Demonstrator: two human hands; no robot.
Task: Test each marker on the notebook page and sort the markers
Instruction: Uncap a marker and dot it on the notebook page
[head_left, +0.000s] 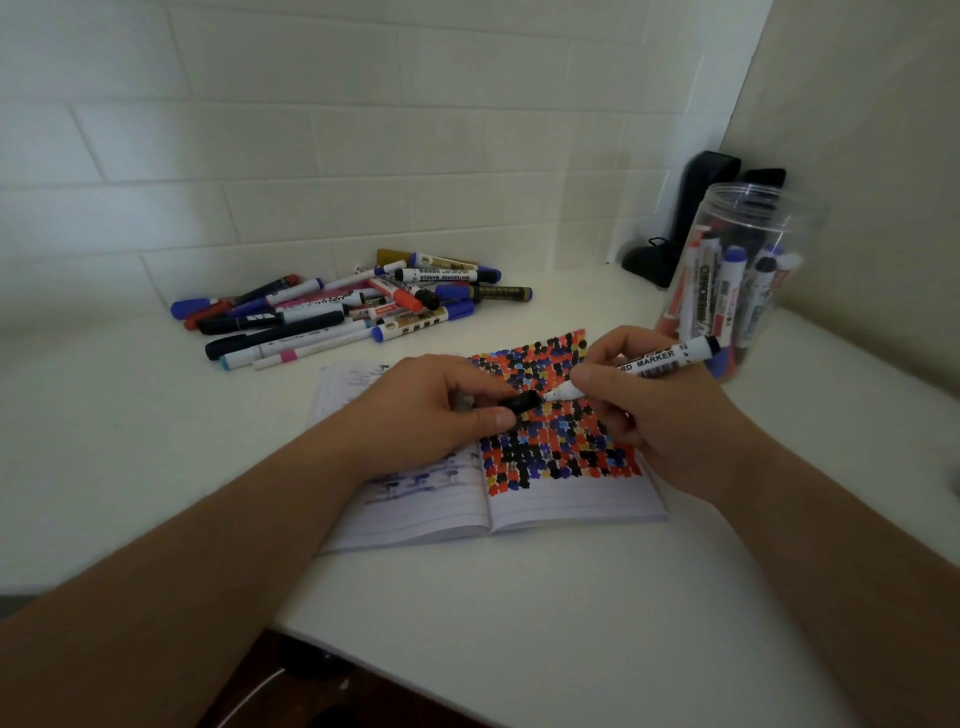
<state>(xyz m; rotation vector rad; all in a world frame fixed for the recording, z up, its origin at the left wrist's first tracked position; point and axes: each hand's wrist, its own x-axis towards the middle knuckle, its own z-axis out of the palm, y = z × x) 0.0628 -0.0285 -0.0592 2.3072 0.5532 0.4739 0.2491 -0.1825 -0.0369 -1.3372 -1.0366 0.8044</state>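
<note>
Holding: your right hand (644, 410) grips a whiteboard marker (641, 366); your left hand (431, 410) pinches its black cap (519, 402), both above the open notebook (561, 499) near the table's front edge.

White tiled wall (322, 135) behind, plain wall (872, 156) at rt; white countertop (519, 613), dim soft light.

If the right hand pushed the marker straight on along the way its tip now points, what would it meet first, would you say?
Most likely the black cap pinched in the left hand: the marker in the right hand aims its tip at the cap's open end, almost touching, though depth is uncertain.
</note>
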